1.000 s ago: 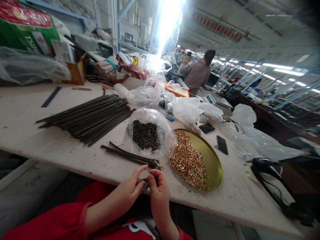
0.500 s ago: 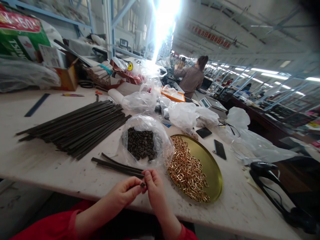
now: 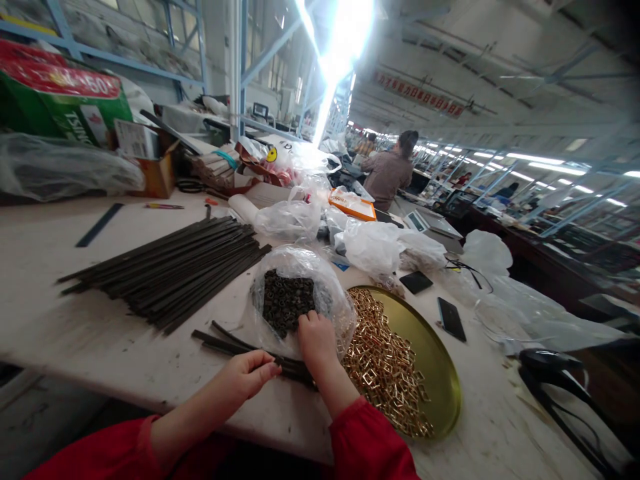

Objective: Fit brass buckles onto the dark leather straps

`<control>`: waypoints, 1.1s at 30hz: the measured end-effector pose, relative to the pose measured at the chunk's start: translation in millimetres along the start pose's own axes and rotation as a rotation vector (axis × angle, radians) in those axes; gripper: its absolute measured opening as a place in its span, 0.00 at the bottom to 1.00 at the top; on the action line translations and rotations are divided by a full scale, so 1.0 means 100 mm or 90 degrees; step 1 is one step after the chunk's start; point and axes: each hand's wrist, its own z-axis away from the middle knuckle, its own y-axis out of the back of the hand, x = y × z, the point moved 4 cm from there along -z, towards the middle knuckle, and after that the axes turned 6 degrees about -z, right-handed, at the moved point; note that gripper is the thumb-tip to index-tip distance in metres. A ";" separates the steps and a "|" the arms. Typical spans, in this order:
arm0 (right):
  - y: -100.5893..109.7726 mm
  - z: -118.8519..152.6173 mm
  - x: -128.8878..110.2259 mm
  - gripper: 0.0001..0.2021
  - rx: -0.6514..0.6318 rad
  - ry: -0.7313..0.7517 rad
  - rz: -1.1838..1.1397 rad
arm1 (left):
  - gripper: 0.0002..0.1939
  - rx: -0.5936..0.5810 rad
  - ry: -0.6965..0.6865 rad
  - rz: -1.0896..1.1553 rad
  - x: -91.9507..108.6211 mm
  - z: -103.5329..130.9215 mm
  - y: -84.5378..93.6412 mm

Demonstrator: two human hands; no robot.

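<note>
Right hand (image 3: 316, 337) fingers curled into bag of dark rings (image 3: 289, 303), left hand (image 3: 249, 373) pinching dark strips (image 3: 235, 343)

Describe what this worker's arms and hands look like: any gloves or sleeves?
No gloves: both the left hand and the right hand are bare, with no rings or watch visible. Each arm wears a bright red sleeve, loose and pushed back from the wrist, leaving the forearms uncovered. The fabric looks plain, with no markings visible.
</note>
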 end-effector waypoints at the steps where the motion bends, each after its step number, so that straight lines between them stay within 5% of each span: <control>1: 0.00 0.00 0.00 0.07 -0.002 0.006 0.005 | 0.21 0.006 -0.006 -0.009 0.00 0.00 0.01; 14: 0.21 0.04 0.23 0.10 0.006 0.004 -0.008 | 0.24 0.036 0.014 -0.002 0.00 0.11 0.06; 23: 0.07 -0.04 -0.03 0.10 -0.020 0.023 0.004 | 0.22 0.055 -0.025 -0.031 0.04 0.11 0.04; 33: 0.26 0.05 0.06 0.04 -0.016 0.001 -0.237 | 0.20 0.065 -0.116 -0.123 0.06 -0.05 0.14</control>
